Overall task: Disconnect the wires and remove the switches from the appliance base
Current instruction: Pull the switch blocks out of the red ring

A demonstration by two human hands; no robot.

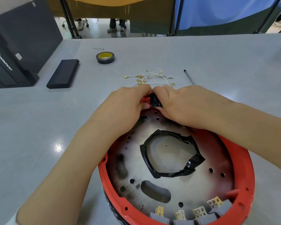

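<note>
Both hands are meeting at the far rim of the red appliance base (243, 161), just above the centre of the frame, and are working on a small black switch (155, 101) seated there. The left hand (128, 103) is curling its fingers round the red edge beside the switch, while the right hand (180, 103) is pinching the black body from the other side; how deep either grip goes is hidden behind the knuckles. The switch is looking like a light, rigid plastic part, likely clipped into the rim, so it is probably wanting a squeeze on its sides and a firm push rather than a twist. The base seems stiff but light and could be sliding on the smooth grey table (39, 127). Loose white wires (151, 77) are lying just beyond the hands, already detached. Four grey switches (201, 215) with bare brass tabs are sitting along the near rim at the lower right; the tabs look thin and bendable, so the grey bodies are the safer hold.
</note>
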